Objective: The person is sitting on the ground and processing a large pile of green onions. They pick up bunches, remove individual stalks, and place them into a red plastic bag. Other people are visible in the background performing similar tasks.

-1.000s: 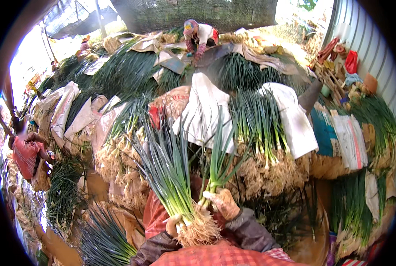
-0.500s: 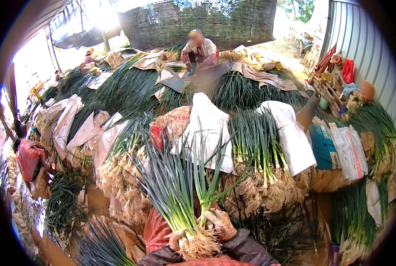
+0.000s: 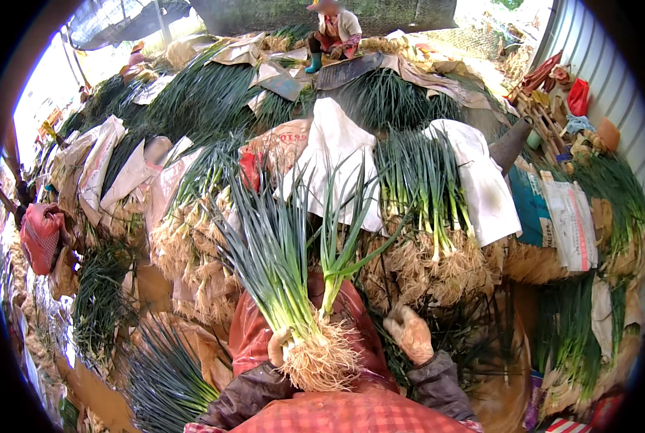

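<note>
My left hand [image 3: 278, 349], in a pale soiled glove, is closed round the base of a bunch of green onions [image 3: 283, 289]. Its leaves fan upward and away from me, and its tangled tan roots [image 3: 326, 357] spread over my lap. One thicker stalk leans apart on the bunch's right side. My right hand [image 3: 410, 335], similarly gloved, is off the bunch to the right, its fingers loosely bent and nothing visible in them. Beneath and beside it lie dark loose leaves [image 3: 452, 339]. A red apron [image 3: 254, 328] covers my legs.
Rooted green onions [image 3: 431, 209] stand in rows ahead, partly under a white sack [image 3: 477, 184]. More onions [image 3: 167, 382] lie at lower left. A red-bundled item [image 3: 45, 238] is at the left. A co-worker [image 3: 337, 32] sits at the far side; corrugated wall [image 3: 618, 65] borders the right.
My right hand has left the bunch and moved right. My left hand still holds the bunch. The view has tilted down, and the far co-worker is more upright.
</note>
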Action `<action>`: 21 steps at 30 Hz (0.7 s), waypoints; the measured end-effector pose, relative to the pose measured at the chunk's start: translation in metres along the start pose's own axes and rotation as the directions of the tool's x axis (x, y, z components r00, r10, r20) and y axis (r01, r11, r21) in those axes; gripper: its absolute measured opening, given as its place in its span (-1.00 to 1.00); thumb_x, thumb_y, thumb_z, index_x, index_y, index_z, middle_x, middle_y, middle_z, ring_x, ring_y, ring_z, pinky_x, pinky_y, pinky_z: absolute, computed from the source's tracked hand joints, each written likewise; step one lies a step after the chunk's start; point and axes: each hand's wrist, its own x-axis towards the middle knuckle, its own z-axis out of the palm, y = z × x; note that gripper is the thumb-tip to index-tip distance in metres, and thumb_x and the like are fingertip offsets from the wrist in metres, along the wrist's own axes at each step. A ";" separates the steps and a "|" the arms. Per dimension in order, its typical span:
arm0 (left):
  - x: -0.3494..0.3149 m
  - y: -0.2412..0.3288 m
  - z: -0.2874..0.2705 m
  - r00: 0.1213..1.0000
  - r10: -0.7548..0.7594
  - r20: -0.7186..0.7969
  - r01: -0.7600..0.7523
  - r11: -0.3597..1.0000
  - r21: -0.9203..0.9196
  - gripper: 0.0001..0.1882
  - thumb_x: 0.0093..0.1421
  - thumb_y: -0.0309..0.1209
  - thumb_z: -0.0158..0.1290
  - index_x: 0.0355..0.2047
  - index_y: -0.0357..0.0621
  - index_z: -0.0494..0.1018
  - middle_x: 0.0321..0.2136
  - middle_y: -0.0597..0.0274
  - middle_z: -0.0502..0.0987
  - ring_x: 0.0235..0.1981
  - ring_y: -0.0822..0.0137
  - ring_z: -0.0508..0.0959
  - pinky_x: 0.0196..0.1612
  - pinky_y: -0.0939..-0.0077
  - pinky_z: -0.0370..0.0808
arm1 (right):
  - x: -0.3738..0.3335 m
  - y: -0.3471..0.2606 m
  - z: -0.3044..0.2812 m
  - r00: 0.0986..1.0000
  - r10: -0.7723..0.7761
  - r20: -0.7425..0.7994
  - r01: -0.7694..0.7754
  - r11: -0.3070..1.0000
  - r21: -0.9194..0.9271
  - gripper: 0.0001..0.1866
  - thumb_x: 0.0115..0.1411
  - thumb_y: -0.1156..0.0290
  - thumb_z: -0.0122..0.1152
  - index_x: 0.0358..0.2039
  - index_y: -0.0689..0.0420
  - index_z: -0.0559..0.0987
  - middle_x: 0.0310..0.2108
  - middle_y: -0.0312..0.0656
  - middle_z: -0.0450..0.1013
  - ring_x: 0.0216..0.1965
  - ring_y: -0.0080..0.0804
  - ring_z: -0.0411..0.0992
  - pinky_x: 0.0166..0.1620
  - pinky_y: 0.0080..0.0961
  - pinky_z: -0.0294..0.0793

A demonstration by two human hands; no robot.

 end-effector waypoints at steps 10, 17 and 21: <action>0.001 0.000 -0.018 0.994 -0.004 -0.110 0.022 0.987 0.159 -0.59 0.20 -0.29 0.02 -0.05 -0.36 0.44 -0.43 0.04 0.62 -0.57 0.39 0.60 -0.52 0.60 0.59 | 0.065 -0.092 0.031 0.673 -0.689 0.271 0.740 0.637 -0.218 -0.70 0.08 0.44 0.24 -0.13 0.10 0.62 -0.10 -0.19 0.54 -0.15 -0.30 0.54 -0.18 -0.48 0.56; 0.012 -0.014 0.000 0.989 -0.142 -0.038 0.145 0.986 0.082 -0.30 0.16 -0.14 0.06 0.21 -0.32 0.20 -0.06 -0.05 0.48 -0.24 0.27 0.53 -0.20 0.41 0.49 | -0.003 -0.079 0.004 0.742 -0.587 0.324 0.504 0.807 0.307 -0.80 0.14 0.51 0.20 -0.21 0.24 0.58 -0.20 -0.06 0.53 -0.21 -0.14 0.55 -0.17 -0.34 0.57; 0.012 0.001 0.026 0.983 -0.182 0.018 0.179 0.976 0.128 -0.07 0.09 0.02 0.08 0.34 -0.25 0.03 0.17 -0.15 0.32 0.10 0.05 0.43 0.17 0.07 0.40 | 0.001 -0.100 0.000 0.673 -0.557 0.486 0.390 0.826 0.406 -0.76 0.13 0.52 0.18 -0.16 0.19 0.58 -0.20 -0.07 0.53 -0.20 -0.10 0.54 -0.16 -0.31 0.56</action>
